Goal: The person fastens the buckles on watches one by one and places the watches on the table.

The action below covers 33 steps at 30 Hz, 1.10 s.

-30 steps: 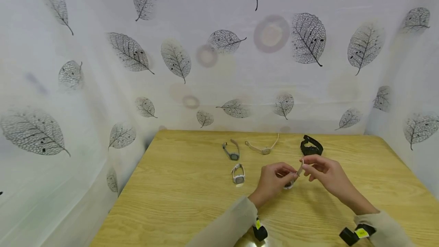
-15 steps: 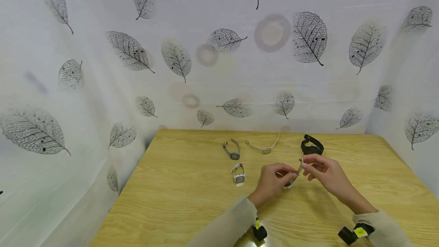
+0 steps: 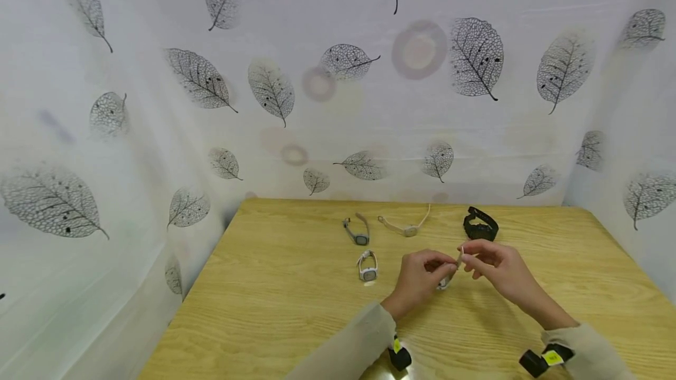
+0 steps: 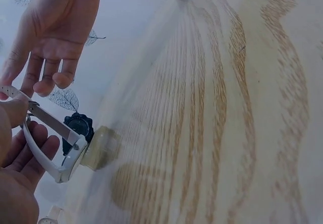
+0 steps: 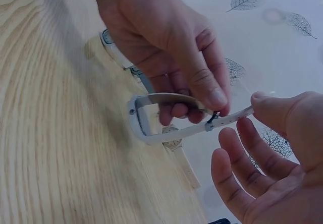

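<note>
White watch (image 5: 179, 132) between my two hands: my left hand (image 3: 414, 280) pinches the strap by its buckle (image 5: 210, 125), while my right hand (image 3: 502, 271) nips the strap's free end between thumb and forefinger (its other fingers (image 5: 255, 178) hang spread and lightly bent). The band forms a loop, held up over the bench (image 3: 274, 309). Just beyond my right hand lies a black watch (image 3: 480, 231). To the left of my hands sits another white watch (image 3: 368, 275), with a grey watch (image 3: 361, 240) behind it and a pale watch (image 3: 410, 231), its strap spread out, near that. Leaf-printed cloth (image 3: 369, 128) hangs behind.
</note>
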Each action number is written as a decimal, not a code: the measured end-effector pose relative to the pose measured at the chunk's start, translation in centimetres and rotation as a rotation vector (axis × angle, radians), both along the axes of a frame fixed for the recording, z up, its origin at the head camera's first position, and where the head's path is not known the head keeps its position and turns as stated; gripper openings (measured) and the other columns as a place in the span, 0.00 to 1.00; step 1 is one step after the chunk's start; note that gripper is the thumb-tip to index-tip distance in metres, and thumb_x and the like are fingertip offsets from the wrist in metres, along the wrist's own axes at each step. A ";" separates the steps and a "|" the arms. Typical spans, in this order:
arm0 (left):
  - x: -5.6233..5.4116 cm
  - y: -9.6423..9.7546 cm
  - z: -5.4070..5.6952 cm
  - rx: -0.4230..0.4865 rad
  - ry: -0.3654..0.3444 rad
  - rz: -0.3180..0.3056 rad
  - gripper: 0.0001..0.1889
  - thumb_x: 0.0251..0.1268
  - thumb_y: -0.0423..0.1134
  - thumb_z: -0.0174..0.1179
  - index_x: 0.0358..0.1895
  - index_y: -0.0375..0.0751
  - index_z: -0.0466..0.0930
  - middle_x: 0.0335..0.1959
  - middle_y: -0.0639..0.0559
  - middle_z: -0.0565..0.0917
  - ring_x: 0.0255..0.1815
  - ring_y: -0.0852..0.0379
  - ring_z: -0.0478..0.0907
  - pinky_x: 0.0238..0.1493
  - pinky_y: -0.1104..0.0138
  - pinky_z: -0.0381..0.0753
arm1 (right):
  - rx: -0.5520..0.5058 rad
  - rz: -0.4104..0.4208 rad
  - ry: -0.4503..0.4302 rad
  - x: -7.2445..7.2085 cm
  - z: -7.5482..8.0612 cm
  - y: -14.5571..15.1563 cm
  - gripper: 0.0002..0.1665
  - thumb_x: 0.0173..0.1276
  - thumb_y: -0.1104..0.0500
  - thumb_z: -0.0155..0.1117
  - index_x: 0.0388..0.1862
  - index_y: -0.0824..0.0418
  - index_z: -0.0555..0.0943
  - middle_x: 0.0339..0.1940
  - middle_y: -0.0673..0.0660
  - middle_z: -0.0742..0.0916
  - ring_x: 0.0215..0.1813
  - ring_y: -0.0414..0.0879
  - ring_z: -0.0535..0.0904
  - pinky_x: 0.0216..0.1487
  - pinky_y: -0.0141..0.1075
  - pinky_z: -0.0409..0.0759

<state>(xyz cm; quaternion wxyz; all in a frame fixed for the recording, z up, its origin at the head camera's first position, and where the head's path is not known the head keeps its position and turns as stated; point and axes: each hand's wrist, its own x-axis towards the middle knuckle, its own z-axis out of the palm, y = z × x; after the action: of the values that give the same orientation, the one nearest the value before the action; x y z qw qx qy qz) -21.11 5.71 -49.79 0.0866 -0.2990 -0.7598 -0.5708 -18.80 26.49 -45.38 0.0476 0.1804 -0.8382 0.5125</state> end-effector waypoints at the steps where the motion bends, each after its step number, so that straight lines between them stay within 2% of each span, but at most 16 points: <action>1: 0.0 0.0 0.0 0.001 0.003 0.000 0.05 0.72 0.36 0.66 0.44 0.42 0.90 0.39 0.56 0.90 0.34 0.78 0.80 0.38 0.77 0.84 | 0.003 0.002 -0.001 0.0 0.0 0.0 0.12 0.79 0.60 0.62 0.56 0.62 0.83 0.43 0.57 0.88 0.37 0.52 0.85 0.36 0.41 0.87; 5: 0.0 0.0 0.1 0.009 0.006 0.002 0.05 0.72 0.37 0.66 0.44 0.42 0.90 0.40 0.56 0.90 0.35 0.77 0.80 0.38 0.76 0.84 | -0.001 0.003 -0.004 0.1 0.0 -0.2 0.12 0.79 0.59 0.62 0.57 0.62 0.83 0.44 0.57 0.88 0.38 0.52 0.85 0.36 0.42 0.87; 10: 0.1 -0.1 0.1 0.036 -0.033 -0.016 0.05 0.70 0.36 0.67 0.44 0.42 0.90 0.40 0.55 0.90 0.36 0.74 0.82 0.38 0.75 0.84 | -0.007 -0.003 -0.005 0.1 -0.1 -0.2 0.13 0.79 0.59 0.62 0.57 0.62 0.82 0.45 0.55 0.88 0.38 0.51 0.85 0.36 0.42 0.87; 14: 0.1 -0.2 0.1 0.040 -0.090 -0.025 0.08 0.67 0.36 0.70 0.47 0.42 0.90 0.41 0.54 0.90 0.35 0.74 0.82 0.38 0.75 0.84 | -0.023 -0.004 0.001 0.1 -0.3 -0.2 0.13 0.79 0.60 0.61 0.57 0.64 0.82 0.47 0.55 0.89 0.39 0.48 0.86 0.35 0.41 0.87; 20: 0.1 -0.5 0.3 0.117 -0.217 0.017 0.13 0.63 0.34 0.73 0.51 0.40 0.89 0.41 0.53 0.90 0.38 0.71 0.84 0.42 0.74 0.84 | -0.081 -0.006 -0.013 0.0 -0.5 -0.4 0.16 0.79 0.60 0.61 0.59 0.69 0.80 0.48 0.60 0.90 0.38 0.47 0.87 0.35 0.39 0.87; 24: 0.0 -0.7 0.5 0.120 -0.265 0.041 0.12 0.62 0.37 0.75 0.47 0.38 0.91 0.40 0.55 0.91 0.37 0.71 0.84 0.43 0.74 0.83 | -0.082 -0.034 0.016 0.1 -0.7 -0.5 0.13 0.79 0.61 0.61 0.58 0.65 0.80 0.47 0.59 0.91 0.36 0.47 0.87 0.34 0.39 0.86; 29: 0.0 -1.0 0.8 0.091 -0.290 0.043 0.12 0.62 0.40 0.75 0.45 0.39 0.91 0.39 0.57 0.91 0.35 0.71 0.83 0.41 0.73 0.83 | -0.093 -0.081 0.066 0.2 -0.8 -0.7 0.11 0.77 0.63 0.63 0.56 0.62 0.82 0.46 0.59 0.91 0.34 0.46 0.86 0.33 0.37 0.85; 33: 0.0 -1.1 0.9 0.092 -0.292 0.031 0.11 0.63 0.40 0.75 0.45 0.39 0.91 0.38 0.59 0.91 0.34 0.70 0.83 0.40 0.73 0.84 | -0.074 -0.117 0.104 0.4 -0.6 -0.9 0.11 0.75 0.63 0.66 0.54 0.61 0.85 0.38 0.57 0.91 0.32 0.47 0.84 0.32 0.36 0.84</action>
<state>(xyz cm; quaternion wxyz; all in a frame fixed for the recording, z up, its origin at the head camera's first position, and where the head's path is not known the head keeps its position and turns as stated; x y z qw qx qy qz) -21.12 4.57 -48.84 -0.0021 -0.1968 -0.7418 -0.6411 -18.38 25.57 -45.96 0.1274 0.1555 -0.8243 0.5293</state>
